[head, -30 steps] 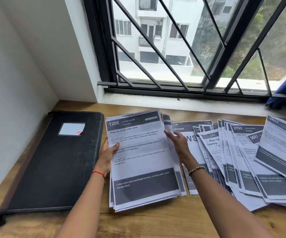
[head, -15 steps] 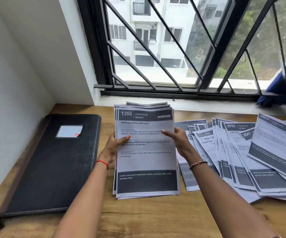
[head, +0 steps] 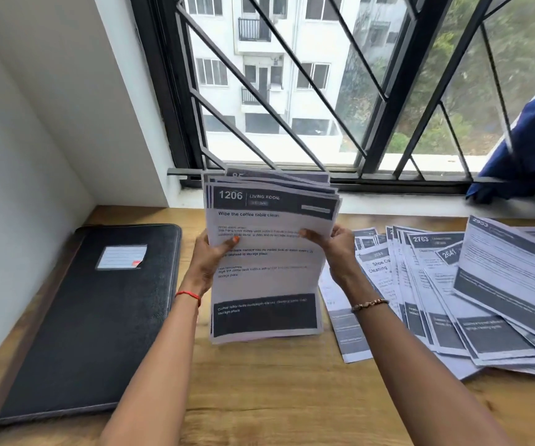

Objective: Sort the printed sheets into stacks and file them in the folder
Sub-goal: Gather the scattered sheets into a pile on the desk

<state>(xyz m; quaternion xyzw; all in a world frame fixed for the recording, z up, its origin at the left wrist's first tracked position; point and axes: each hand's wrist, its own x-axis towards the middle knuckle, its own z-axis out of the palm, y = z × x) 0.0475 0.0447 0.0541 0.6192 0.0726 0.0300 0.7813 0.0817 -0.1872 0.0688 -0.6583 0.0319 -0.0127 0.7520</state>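
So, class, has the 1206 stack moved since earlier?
Yes: the stack rose upright, its top now past the folder, reaching the window frame.

Bare forearms, red thread bracelet (head: 189,295) on left wrist, beaded bracelet (head: 369,304) on right

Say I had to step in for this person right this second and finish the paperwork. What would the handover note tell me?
Left hand: grips the left edge of the stack of sheets, top sheet numbered 1206.
Right hand: grips its right edge; the stack is held upright over the table.
Folder: closed, flat on the table, left of the stack.
Loose sheets: fanned out, overlapping, on the table to the right.
Done: one stack gathered.
Left: sort the loose sheets, open the folder, file everything.
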